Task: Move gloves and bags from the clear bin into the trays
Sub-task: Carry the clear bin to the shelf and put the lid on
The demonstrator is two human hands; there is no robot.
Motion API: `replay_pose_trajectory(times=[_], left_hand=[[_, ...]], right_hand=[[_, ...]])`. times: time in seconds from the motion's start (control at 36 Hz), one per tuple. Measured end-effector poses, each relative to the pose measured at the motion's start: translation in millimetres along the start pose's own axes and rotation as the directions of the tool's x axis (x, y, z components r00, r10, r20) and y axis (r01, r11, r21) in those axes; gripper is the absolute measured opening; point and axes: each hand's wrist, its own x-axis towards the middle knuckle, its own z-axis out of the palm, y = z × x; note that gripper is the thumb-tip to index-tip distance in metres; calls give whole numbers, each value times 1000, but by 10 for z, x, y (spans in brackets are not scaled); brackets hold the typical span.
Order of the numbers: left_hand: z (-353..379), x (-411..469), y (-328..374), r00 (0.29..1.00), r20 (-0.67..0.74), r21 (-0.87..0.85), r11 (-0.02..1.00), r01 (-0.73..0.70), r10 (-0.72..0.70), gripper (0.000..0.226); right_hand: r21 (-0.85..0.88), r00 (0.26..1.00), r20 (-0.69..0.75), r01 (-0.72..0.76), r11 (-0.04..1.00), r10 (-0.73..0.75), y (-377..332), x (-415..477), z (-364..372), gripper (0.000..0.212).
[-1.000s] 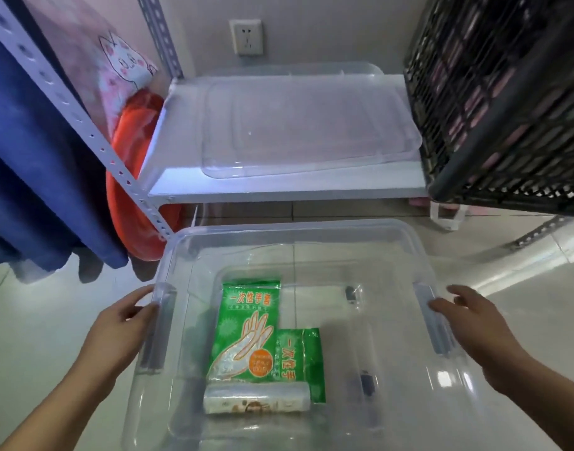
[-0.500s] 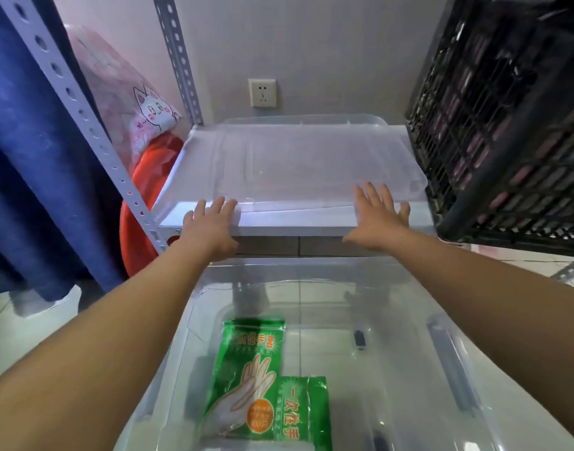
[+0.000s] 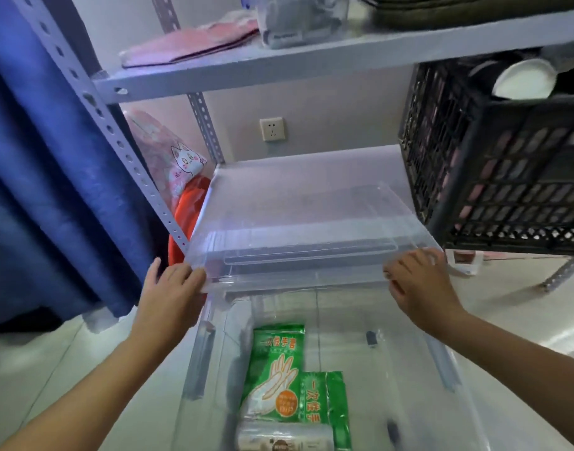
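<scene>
A clear bin (image 3: 199,362) stands on the floor in front of me. Inside lie two green packs of disposable gloves (image 3: 274,369) (image 3: 326,402) and a roll of bags (image 3: 284,439) at the near end. A clear lid (image 3: 298,229) is tilted half off the lower shelf, its near edge raised over the bin's far rim. My left hand (image 3: 168,288) grips the lid's near left corner. My right hand (image 3: 419,281) grips its near right corner.
A black lattice crate (image 3: 494,177) fills the right of the lower shelf (image 3: 311,164). A perforated grey upright (image 3: 116,135) and blue curtain (image 3: 44,190) stand left. A red basin (image 3: 188,209) leans behind the upright. The upper shelf (image 3: 311,60) carries a pink cloth and containers.
My hands left the bin's side handles, reached to the lid lying on the lower shelf, and have pulled it toward me and lifted its near edge. The view tilted upward.
</scene>
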Motion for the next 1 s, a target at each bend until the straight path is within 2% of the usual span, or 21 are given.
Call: replay_pose_trajectory(times=[0.06,0.14,0.22,0.31,0.39,0.47,0.53,0.56,0.61,0.67,0.75,0.83,0.92,0.94,1.0], left_hand=[[-257,-69,-46,997,-33,-118,991,62,-66,45],[-617,-108,-67,964,-91,-331,921,206,-249,35],[-858,-116,-48,906,-172,-470,841,269,-386,28],[-1087,-42,-72,854,-250,-595,768,236,-456,33],[-1358,23,-116,816,-350,-702,706,97,-460,48],[-1611,100,-191,773,-423,-737,676,10,-472,47],[-1688,212,-295,796,-387,-715,696,60,-466,42],[-1689,300,-338,835,-311,-704,701,119,-454,41],[-1560,488,-361,896,-43,-721,634,279,-443,42],[-1300,599,-287,889,200,-709,565,422,-413,44],[-822,607,-202,851,395,-614,589,525,-347,46],[-402,564,-183,810,503,-553,608,569,-300,47],[-74,518,-156,792,517,-536,599,595,-324,49],[7,488,-135,787,511,-532,593,605,-345,53],[131,397,-99,762,519,-561,519,645,-387,61]], right_hand=[[60,987,-158,6,998,3,41,0,-260,25],[126,928,-368,-17,992,63,139,84,-655,21],[210,880,-448,-66,976,156,198,205,-944,25],[298,870,-454,-58,953,195,213,297,-1237,28],[365,837,-520,33,930,174,247,324,-1554,33],[461,802,-554,71,885,225,356,347,-1800,41],[523,817,-493,3,852,299,424,389,-1858,40],[558,840,-426,-48,829,335,440,411,-1837,40],[589,896,-245,-165,791,370,449,438,-1689,34],[572,904,-28,-336,748,427,442,429,-1439,27],[508,862,241,-504,699,446,481,338,-985,30],[434,813,334,-583,687,478,507,232,-596,30],[431,793,360,-609,666,492,459,203,-350,15],[434,780,377,-625,649,499,437,203,-285,20],[446,740,446,-672,591,504,375,163,-178,48]])
